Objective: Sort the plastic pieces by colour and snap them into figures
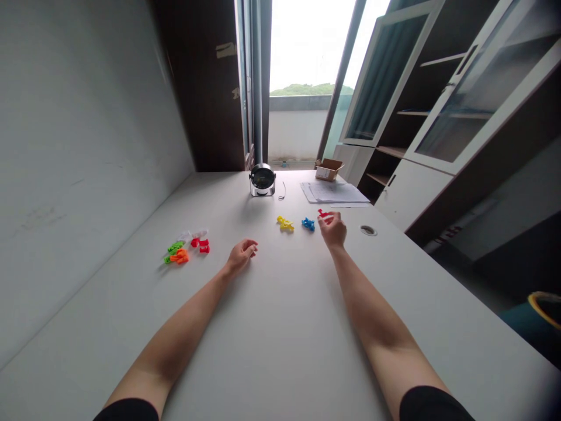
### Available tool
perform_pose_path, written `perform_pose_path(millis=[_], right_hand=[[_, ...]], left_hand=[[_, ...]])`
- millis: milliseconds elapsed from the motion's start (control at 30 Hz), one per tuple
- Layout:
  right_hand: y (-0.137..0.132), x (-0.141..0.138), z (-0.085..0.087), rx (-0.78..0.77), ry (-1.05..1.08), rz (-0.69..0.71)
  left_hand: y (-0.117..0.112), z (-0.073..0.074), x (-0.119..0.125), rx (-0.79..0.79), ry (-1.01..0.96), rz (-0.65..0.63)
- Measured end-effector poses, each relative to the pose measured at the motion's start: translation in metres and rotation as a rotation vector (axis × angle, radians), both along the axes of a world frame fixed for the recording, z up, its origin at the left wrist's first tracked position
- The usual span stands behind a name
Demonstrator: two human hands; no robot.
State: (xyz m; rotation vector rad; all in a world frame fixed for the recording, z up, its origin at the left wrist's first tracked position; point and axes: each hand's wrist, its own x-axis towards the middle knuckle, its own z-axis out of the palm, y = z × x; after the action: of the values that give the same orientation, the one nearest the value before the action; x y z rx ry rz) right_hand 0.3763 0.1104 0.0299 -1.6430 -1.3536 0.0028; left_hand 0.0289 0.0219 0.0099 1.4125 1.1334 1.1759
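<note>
The left hand (241, 256) is rested on the white tabletop (280, 327), its fingers loosely curled and nothing seen held in it. The right hand (332, 229) is raised slightly, its fingers (326, 217) curled against a red plastic piece (325, 214); whether that piece is pinched cannot be told from this view.

A yellow plastic piece (285, 223) and a blue plastic piece (308, 224) are placed apart near the middle of the tabletop, to the left of the right hand. A mixed cluster of small plastic pieces (184, 248) in green, orange, red and translucent white is left near the left hand, towards the wall. Nothing is seen joined or sorted further. Beyond them, a stack of papers (333, 193) and a small cardboard box (328, 170) are placed near the far edge.
</note>
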Motion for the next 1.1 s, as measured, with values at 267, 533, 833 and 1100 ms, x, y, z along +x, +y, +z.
perform_pose_path(millis=[267, 533, 833, 1100], right_hand=[[0.008, 0.060, -0.045, -0.370, -0.072, -0.392], [0.010, 0.057, -0.044, -0.359, -0.043, -0.338], [0.008, 0.058, -0.042, -0.307, -0.003, -0.266], [0.007, 0.062, -0.039, -0.223, 0.135, -0.323]], left_hand=[[0.000, -0.001, -0.002, -0.003, 0.024, -0.013], [-0.001, -0.003, 0.000, 0.061, 0.088, -0.020], [-0.006, 0.001, -0.005, 0.293, 0.514, 0.059], [0.007, -0.003, -0.025, 0.306, 0.676, 0.298]])
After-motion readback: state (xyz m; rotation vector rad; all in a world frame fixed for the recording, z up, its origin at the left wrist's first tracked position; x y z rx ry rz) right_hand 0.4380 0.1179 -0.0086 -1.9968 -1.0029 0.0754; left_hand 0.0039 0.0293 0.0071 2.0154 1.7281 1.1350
